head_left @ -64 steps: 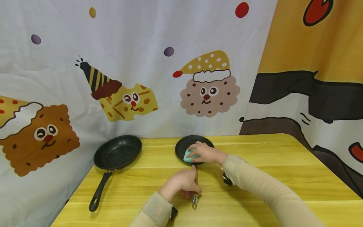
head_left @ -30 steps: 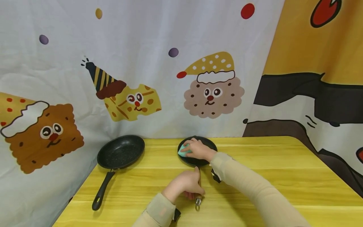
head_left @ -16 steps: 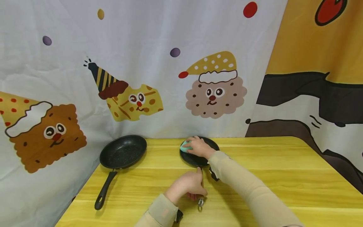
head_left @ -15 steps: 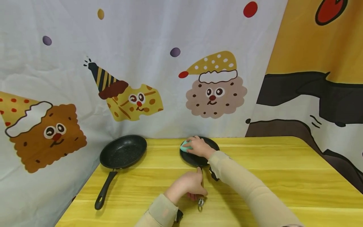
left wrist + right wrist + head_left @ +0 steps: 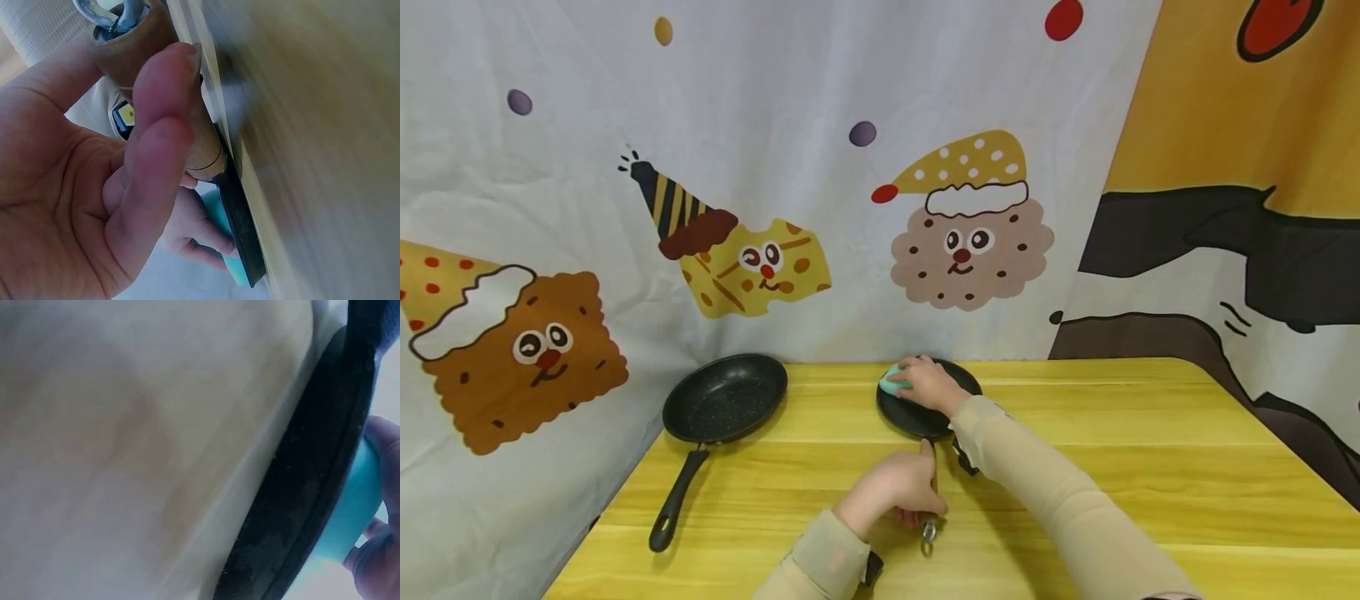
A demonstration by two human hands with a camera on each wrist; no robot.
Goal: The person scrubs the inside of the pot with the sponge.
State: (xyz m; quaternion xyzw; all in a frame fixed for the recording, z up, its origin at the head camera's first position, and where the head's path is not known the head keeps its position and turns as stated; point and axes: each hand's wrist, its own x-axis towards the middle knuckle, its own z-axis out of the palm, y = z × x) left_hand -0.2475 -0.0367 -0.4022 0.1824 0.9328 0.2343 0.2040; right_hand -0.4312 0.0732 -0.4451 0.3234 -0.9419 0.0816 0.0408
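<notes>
A small black frying pan (image 5: 907,417) lies at the table's far edge in the head view. My left hand (image 5: 898,483) grips its wooden handle (image 5: 209,150), fingers curled around it in the left wrist view. Beyond that hand, a metal hanging ring (image 5: 928,537) sticks out from the handle's end. My right hand (image 5: 931,387) holds a teal sponge (image 5: 892,381) against the inside of the pan, at the far left part. In the right wrist view, the sponge (image 5: 353,500) sits between the fingers beside the pan's wall (image 5: 294,481); much of the hand is out of frame.
On the left of the yellow wood-grain table (image 5: 1112,467) stands a larger black frying pan (image 5: 724,402), its black handle (image 5: 677,500) pointing toward the front. Right behind the table hangs a cartoon-printed curtain (image 5: 842,325).
Over the two seconds, my right hand slid the sponge from the near part of the small pan to its far left part. My left hand kept its grip on the handle.
</notes>
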